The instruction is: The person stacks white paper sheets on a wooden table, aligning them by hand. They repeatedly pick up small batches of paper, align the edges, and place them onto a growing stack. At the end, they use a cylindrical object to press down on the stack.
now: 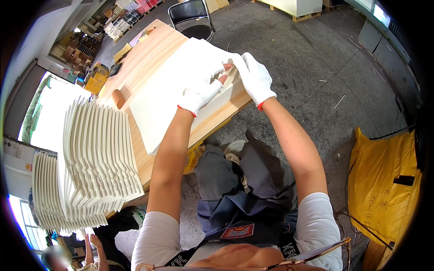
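A flat stack of large white paper sheets [158,86] lies on the wooden table. My left hand [200,90], in a white knitted glove with bare fingertips and a red cuff, rests on the sheets near their right edge. Its thumb and finger are apart. At the far right corner my right hand [254,77], gloved the same way, is closed over the edge of the paper sheets. The paper bends up between the two hands, and a shadowed gap shows under it. The right fingertips are mostly hidden behind the glove and paper.
Tall piles of folded white paper [97,153] stand at the table's left end. A brown rounded block [118,98] and a yellow box [96,77] sit beyond the sheets. A black chair [192,20] stands past the table, a yellow sack [382,189] at right. Another person's hands [92,244] show lower left.
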Available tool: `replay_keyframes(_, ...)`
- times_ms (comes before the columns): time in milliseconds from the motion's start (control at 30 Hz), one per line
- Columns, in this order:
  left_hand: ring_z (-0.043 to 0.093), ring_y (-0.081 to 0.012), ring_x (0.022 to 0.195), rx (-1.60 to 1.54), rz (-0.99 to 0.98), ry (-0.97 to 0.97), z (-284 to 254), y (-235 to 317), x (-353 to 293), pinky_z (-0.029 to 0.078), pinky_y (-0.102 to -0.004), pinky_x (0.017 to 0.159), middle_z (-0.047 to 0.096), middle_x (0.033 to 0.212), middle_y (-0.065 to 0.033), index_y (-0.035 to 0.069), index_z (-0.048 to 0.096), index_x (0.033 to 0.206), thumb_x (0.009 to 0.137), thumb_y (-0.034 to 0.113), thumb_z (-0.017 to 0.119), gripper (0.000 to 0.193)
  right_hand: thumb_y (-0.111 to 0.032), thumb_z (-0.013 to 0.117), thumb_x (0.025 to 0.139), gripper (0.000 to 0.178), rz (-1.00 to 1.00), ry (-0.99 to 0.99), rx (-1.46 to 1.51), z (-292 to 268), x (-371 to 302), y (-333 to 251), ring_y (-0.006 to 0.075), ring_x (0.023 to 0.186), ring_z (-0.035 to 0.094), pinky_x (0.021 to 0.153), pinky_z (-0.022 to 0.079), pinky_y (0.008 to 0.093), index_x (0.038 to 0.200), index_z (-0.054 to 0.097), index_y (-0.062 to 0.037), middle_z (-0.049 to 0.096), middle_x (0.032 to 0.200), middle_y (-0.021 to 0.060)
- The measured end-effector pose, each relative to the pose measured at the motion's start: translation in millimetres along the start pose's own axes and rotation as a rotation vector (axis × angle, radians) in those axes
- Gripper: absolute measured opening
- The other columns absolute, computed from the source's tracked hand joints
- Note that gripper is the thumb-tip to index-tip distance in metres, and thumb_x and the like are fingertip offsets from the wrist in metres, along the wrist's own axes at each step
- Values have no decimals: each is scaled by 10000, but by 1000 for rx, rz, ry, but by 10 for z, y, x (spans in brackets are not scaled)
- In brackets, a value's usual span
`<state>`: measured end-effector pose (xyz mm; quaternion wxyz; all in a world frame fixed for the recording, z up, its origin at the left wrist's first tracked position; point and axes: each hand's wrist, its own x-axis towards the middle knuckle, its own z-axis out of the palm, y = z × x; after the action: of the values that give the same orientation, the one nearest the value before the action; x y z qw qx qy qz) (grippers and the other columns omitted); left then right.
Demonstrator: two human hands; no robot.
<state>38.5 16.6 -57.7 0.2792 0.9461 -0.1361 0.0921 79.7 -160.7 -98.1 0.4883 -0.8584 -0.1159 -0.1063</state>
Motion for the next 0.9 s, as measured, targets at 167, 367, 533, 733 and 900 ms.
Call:
replay_keyframes(167,687,-262,984,10,-59,-8,-36,69,-8,518,-338,904,716,1113,-107,185,661,1239,986,225,560,275,-556,359,1030,508,-9,19,21,13,-3,28,411,839,667,737,492,500,1032,581,-99,677,876,220)
replay_keyframes(367,689,-264,1016,59,15,-12,-42,109,-31,523,-354,908,719,1112,-101,191,659,1226,894,239,700,338,-534,371,1035,486,-23,42,58,50,6,52,419,834,660,736,489,505,1021,579,-95,671,869,223)
replay_keyframes(533,691,-265,1031,52,6,-15,-36,135,-23,525,-358,915,719,1136,-101,187,657,1226,815,217,773,428,-542,375,1031,496,7,27,57,43,10,56,419,844,661,743,487,507,1021,581,-91,674,879,221)
replay_keyframes(733,708,-311,990,111,185,66,-12,58,-59,554,-376,871,713,1146,-120,206,643,1272,830,174,709,448,-621,408,989,564,20,4,170,-86,-8,28,410,885,659,778,482,486,1020,597,-91,678,895,212)
replay_keyframes(900,708,-329,967,190,87,119,-43,165,-142,571,-394,837,705,1165,-132,204,657,1273,851,172,662,423,-675,395,968,618,85,-110,-248,-351,11,85,356,885,688,758,499,449,1005,618,-99,710,950,165)
